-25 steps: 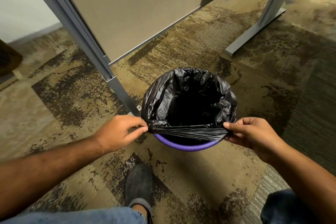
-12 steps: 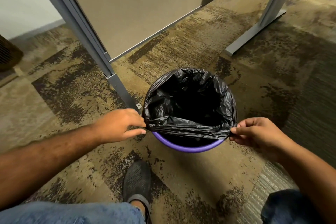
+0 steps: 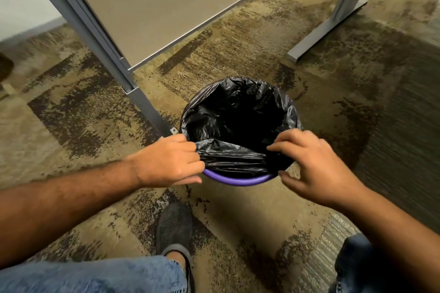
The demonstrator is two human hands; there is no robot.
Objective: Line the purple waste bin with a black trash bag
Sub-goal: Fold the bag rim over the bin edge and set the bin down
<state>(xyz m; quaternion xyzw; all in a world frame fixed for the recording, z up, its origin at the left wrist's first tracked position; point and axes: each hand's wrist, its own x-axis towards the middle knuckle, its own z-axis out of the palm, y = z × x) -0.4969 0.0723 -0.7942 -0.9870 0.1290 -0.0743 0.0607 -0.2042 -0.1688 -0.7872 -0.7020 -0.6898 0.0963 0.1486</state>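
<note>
Thin, limp film, nearly weightless and slick: the black trash bag [image 3: 235, 154] likely to slide back in unless pulled taut, and to tear if yanked against the rim. Best taken at the loose near hem, pinched at two spots well apart, then drawn outward and down over the edge.

Nearest, left hand [image 3: 166, 162] clenched on the bag's near-left hem, bunching it against the rim. Right hand [image 3: 316, 169] at the near-right, fingers spread over the gathered edge; grip on the film uncertain, cannot tell.

Between the hands, a bare arc of the purple waste bin [image 3: 238, 181] showing under the hem, so near side not yet covered. Bin standing on the patterned carpet [image 3: 71, 126], just right of a grey panel leg [image 3: 147, 109].

Farther back, glossy crinkled plastic folded over the far rim, interior dark.
</note>
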